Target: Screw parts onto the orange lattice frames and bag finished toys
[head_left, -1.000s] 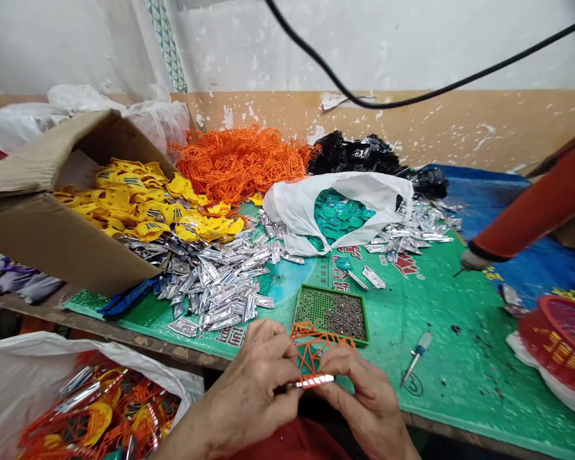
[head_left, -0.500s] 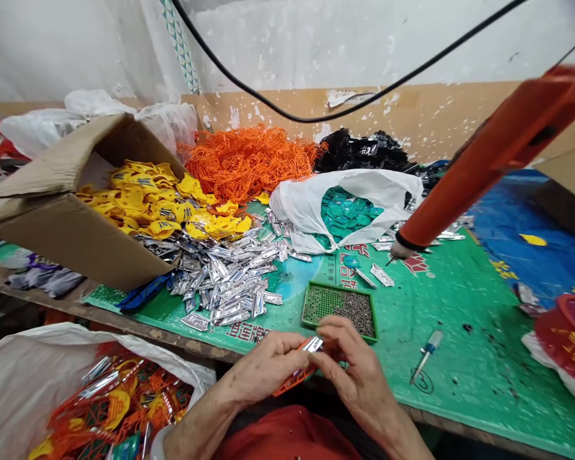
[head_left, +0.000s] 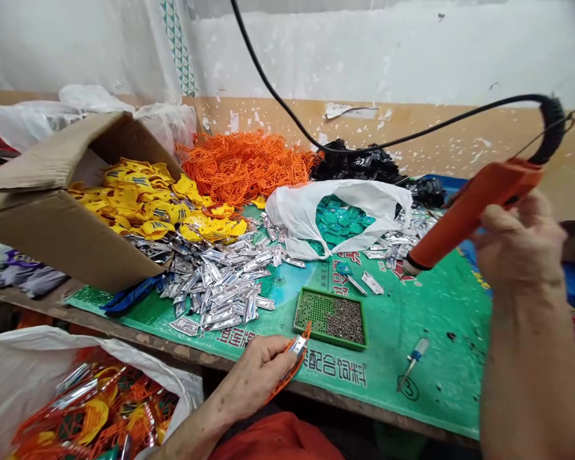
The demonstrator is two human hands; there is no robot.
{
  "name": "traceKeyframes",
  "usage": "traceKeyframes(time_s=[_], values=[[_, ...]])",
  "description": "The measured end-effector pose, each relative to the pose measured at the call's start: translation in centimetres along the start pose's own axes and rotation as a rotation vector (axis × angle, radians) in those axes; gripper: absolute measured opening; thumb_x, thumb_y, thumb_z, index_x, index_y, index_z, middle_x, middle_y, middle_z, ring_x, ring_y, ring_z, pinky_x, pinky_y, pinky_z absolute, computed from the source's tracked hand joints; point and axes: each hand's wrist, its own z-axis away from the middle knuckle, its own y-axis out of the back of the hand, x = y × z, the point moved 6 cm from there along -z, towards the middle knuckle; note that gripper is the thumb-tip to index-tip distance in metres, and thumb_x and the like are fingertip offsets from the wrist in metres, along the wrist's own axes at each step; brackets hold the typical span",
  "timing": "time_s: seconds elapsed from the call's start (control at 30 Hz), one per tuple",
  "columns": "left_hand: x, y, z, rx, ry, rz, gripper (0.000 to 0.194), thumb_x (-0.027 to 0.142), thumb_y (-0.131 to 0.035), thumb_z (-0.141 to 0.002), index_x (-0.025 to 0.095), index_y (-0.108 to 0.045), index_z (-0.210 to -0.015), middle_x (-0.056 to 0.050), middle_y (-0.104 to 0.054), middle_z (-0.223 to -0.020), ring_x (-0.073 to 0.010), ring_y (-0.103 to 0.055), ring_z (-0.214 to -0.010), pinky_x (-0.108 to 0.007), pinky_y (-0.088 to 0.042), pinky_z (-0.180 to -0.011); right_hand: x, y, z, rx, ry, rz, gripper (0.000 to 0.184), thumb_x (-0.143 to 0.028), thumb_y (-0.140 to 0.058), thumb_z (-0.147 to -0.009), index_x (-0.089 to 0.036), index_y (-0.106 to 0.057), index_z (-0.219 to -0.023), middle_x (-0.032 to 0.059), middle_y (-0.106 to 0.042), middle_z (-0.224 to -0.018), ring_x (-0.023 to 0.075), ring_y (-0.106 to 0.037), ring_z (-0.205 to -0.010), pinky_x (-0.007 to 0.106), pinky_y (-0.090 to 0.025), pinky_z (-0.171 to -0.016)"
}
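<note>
Left hand [head_left: 252, 377] closed around a thin orange plastic frame [head_left: 294, 366], pinching it just above the front edge of the tabletop [head_left: 441, 319], with a small shiny silver strip [head_left: 297, 345] against the frame at the thumb. Right hand [head_left: 517, 246] raised above the right side of the tabletop, wrapped tightly around the smooth orange body of an electric screwdriver [head_left: 474, 207], a coiled black cord [head_left: 551, 128] curving from its rear end and its narrow metal tip angled down and to the left. Just beyond the left hand, a green plastic tray [head_left: 330, 318] with a dotted grid of holes and a heap of tiny dark screws in its right half. Farther right, a small blue-handled screwdriver [head_left: 412, 364] lying flat on the glossy green surface. Toward the back edge, crinkled silver strips [head_left: 211, 281], glossy yellow plastic pieces [head_left: 138, 198] spilling from a tilted cardboard box [head_left: 62, 236], a tangled orange lattice heap [head_left: 244, 163], and teal discs [head_left: 340, 220] in a thin white plastic bag [head_left: 292, 217].
</note>
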Motion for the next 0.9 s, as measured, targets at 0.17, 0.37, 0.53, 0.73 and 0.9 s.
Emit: traceKeyframes(time_s=[0.17, 0.37, 0.53, 0.73, 0.9], values=[[0.1, 0.8, 0.1, 0.047, 0.023, -0.037, 0.036, 0.044, -0.041, -0.086, 0.021, -0.033, -0.059, 0.004, -0.029, -0.062, -0.0122, -0.027, -0.061, -0.027, -0.020, -0.056, -0.3, -2.4, -1.3, 0.056, -0.079, -0.079, 0.035, -0.012, -0.077, -0.042, -0.023, -0.055, -0.067, -0.0030, -0.060, -0.081, 0.0142, -0.058, -0.066, 0.041, -0.052, -0.070], [0.1, 0.8, -0.2, 0.054, 0.035, 0.090, 0.031, 0.040, -0.046, -0.083, 0.019, -0.042, -0.059, 0.003, -0.036, -0.066, -0.0127, -0.032, -0.063, -0.026, -0.024, -0.058, 0.2, -7.3, 3.8, 0.008, -0.314, -0.030, 0.032, -0.014, -0.079, -0.049, -0.017, -0.062, -0.076, -0.0012, -0.061, -0.076, 0.0124, -0.060, -0.062, 0.032, -0.047, -0.056], [-0.5, -0.3, 0.2, -0.068, 0.117, 0.346, 0.027, 0.040, -0.053, -0.078, 0.017, -0.052, -0.064, 0.005, -0.037, -0.058, -0.0101, -0.026, -0.054, -0.026, -0.016, -0.051, 2.2, -11.5, 9.7, -0.105, -0.412, -0.100, 0.038, -0.022, -0.079, -0.052, -0.016, -0.063, -0.086, -0.0020, -0.062, -0.065, 0.0148, -0.058, -0.055, 0.034, -0.049, -0.055], [-1.6, -1.0, 0.5, -0.153, 0.140, 0.473, 0.018, 0.030, -0.054, -0.076, 0.017, -0.053, -0.064, 0.006, -0.038, -0.057, -0.0093, -0.026, -0.053, -0.026, -0.016, -0.052, 3.5, -13.0, 11.9, -0.088, -0.402, -0.105, 0.024, -0.026, -0.074, -0.056, -0.015, -0.062, -0.074, -0.0029, -0.058, -0.056, 0.0137, -0.054, -0.048, 0.032, -0.045, -0.050], [-1.3, -1.4, 0.6, -0.172, 0.159, 0.371, 0.021, 0.032, -0.051, -0.079, 0.018, -0.048, -0.063, 0.006, -0.034, -0.057, -0.0096, -0.023, -0.054, -0.027, -0.014, -0.052, 4.5, -13.0, 12.6, -0.071, -0.378, -0.098, 0.016, -0.024, -0.073, -0.058, -0.015, -0.061, -0.064, -0.0019, -0.059, -0.059, 0.0133, -0.054, -0.049, 0.033, -0.047, -0.053]])
